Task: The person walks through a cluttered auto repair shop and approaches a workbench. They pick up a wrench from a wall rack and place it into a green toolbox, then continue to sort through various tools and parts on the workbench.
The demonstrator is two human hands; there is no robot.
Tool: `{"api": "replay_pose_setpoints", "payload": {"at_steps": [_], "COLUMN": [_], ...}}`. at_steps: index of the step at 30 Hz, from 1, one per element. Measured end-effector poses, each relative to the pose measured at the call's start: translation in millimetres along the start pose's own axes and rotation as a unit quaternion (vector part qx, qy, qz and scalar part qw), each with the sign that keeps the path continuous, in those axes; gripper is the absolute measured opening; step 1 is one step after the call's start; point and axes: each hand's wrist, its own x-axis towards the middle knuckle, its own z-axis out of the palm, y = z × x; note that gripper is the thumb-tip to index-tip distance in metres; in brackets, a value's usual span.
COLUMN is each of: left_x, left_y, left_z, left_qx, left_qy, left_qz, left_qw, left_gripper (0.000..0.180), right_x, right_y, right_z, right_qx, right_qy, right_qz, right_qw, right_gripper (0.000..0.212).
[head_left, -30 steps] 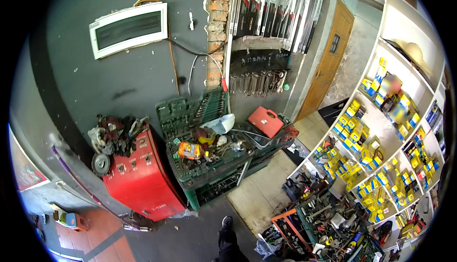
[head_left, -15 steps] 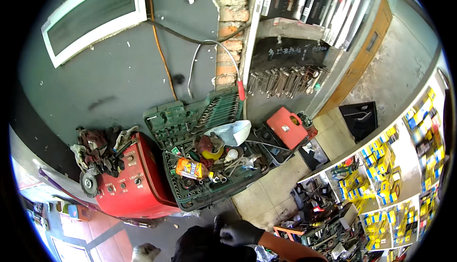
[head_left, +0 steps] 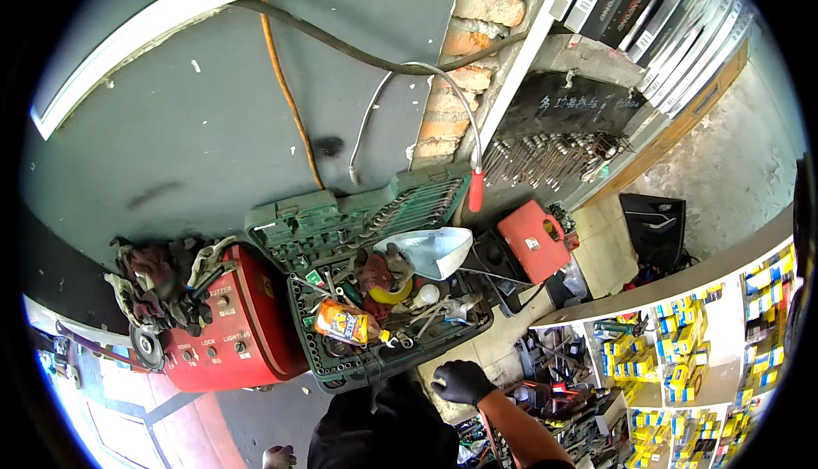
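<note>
My right hand (head_left: 464,382), in a black glove, is held over the floor just off the near right corner of the green tool case. Its fingers are loosely curled and nothing shows in them. My left hand (head_left: 279,457) is only partly in view at the lower edge, left of my dark clothing; its fingers are too small and cut off to read. Beyond both hands lies the open tool case (head_left: 362,377) with sockets and wrenches. An orange-labelled bottle (head_left: 342,322), a light bulb (head_left: 426,296), a work glove (head_left: 373,273) and a white scoop-like container (head_left: 430,252) lie on it.
A red control cabinet (head_left: 256,324) with gloves (head_left: 162,277) on top stands left. Right of the case sits a red plastic case (head_left: 535,243). Shelves (head_left: 588,316) with yellow boxes and a heap of tools (head_left: 554,422) line the right. Wrenches (head_left: 545,158) hang on the wall.
My right hand has moved away from my body, forward and to the right. My left hand has sunk toward the lower edge. The view has shifted and come closer to the tool case.
</note>
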Motion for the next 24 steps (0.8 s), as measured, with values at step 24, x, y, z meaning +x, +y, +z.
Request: {"api": "replay_pose_setpoints", "payload": {"at_steps": [24], "left_x": [-89], "left_y": [53], "left_z": [252], "left_qx": [-0.074], "left_qy": [0.295], "left_qz": [-0.041], "left_qw": [0.952], "left_gripper": [0.021], "right_x": [174], "right_y": [170], "right_z": [-19], "right_qx": [-0.103], "right_qy": [0.169], "right_qz": [-0.116], "right_qw": [0.973], "right_gripper": [0.062]}}
